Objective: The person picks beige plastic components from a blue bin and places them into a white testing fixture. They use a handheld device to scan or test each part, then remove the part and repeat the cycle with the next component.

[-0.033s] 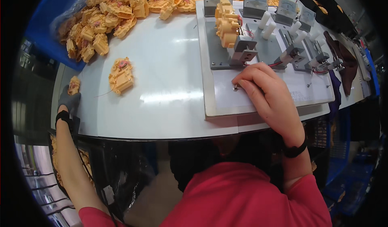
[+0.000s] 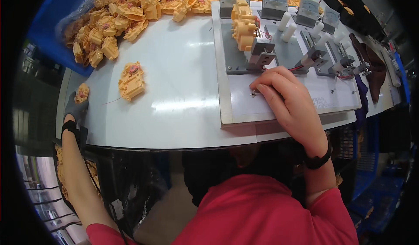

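At the far left of the table, my left hand, in a grey glove, is closed around a small yellow-orange plastic gear housing. My right hand rests on the white test board, its thumb and index finger pinched at a small metal toggle switch. Just beyond that hand, a yellow-orange gear housing sits upright in a grey metal fixture, with thin red wires beside it. Another housing, with a pink-red part and a thin trailing wire, lies alone between my hands.
A heap of similar housings spills from a blue bin at the back left. Several analog meters line the board's back edge, behind white pegs and more fixtures. Dark cloth lies to the right.
The view has shifted very slightly. Both hands keep their places and their grips.
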Demonstrator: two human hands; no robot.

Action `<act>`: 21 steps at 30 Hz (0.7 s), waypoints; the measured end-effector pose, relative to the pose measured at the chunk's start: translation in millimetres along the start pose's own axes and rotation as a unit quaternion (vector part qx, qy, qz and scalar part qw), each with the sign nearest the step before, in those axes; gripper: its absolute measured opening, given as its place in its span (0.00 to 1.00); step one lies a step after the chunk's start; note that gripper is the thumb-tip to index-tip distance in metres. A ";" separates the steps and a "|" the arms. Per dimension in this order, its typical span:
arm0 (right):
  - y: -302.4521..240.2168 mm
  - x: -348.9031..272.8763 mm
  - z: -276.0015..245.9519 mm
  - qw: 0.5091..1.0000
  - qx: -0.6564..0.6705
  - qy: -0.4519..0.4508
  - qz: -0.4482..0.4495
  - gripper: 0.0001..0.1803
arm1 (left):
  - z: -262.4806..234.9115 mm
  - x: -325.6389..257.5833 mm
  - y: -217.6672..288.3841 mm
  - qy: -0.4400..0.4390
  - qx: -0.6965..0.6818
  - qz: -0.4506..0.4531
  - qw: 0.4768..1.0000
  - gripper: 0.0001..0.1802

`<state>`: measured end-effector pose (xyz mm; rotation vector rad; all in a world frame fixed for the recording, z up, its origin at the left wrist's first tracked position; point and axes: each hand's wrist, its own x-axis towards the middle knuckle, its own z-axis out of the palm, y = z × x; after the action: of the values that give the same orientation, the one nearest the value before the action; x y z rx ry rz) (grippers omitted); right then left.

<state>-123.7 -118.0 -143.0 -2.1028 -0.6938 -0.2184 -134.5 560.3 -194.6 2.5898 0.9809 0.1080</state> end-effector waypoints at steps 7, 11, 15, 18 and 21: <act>4.2 -3.5 -6.6 0.999 0.032 0.018 -0.003 0.08 | 2.1 -72.2 56.2 0.053 0.127 0.003 0.990 0.47; -6.2 -6.1 -18.6 0.981 0.191 0.028 0.030 0.12 | 6.1 -70.0 14.3 0.084 0.137 0.072 0.984 0.41; -41.3 14.9 -63.6 0.997 0.059 0.032 -0.044 0.15 | 13.7 -118.2 78.7 -0.002 0.052 0.039 0.998 0.39; -47.5 50.9 -70.5 0.994 -0.078 -0.036 -0.062 0.18 | 14.5 -119.7 51.7 0.033 -0.035 0.044 0.998 0.36; -42.2 88.0 -56.9 0.977 -0.177 -0.112 -0.032 0.24 | 14.9 -138.1 44.3 0.037 -0.222 0.047 0.973 0.33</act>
<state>-68.5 -109.6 -44.8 -2.4735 -0.9118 -0.1487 -208.2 434.9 -184.4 2.2289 0.7551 0.4033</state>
